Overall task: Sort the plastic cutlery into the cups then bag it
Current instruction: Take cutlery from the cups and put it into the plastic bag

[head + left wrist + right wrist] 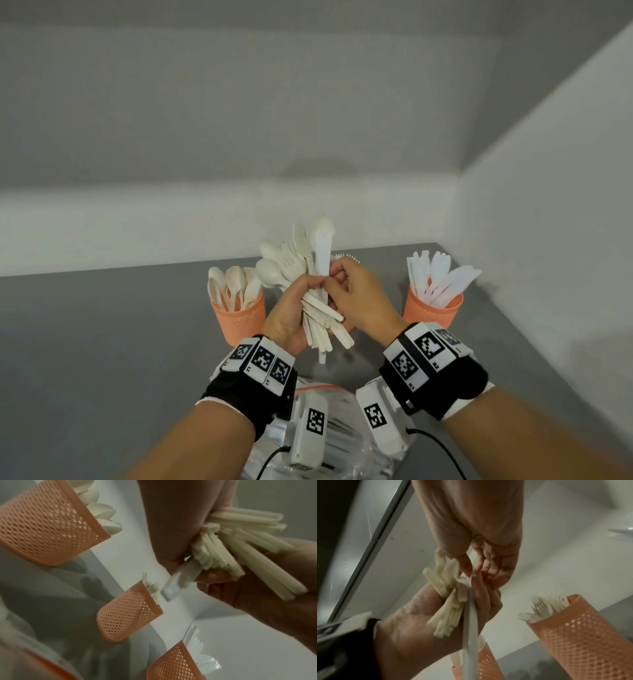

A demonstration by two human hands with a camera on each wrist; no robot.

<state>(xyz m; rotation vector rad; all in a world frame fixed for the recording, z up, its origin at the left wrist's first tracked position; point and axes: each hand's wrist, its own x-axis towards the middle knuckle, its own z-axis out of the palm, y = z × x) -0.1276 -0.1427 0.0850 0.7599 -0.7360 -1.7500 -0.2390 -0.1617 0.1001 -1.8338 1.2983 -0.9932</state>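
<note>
My left hand grips a bundle of cream cutlery, spoon bowls and fork tines fanned upward, above the grey table. My right hand pinches the handle of one whiter spoon that stands upright in the bundle; the handle shows blurred in the wrist views. Three orange mesh cups stand behind: the left cup holds spoons, the right cup holds white knives. The middle cup holds forks and is mostly hidden by my hands in the head view.
A clear zip bag with an orange seal lies on the grey table under my wrists. White walls close in behind the cups and on the right, right next to the knife cup.
</note>
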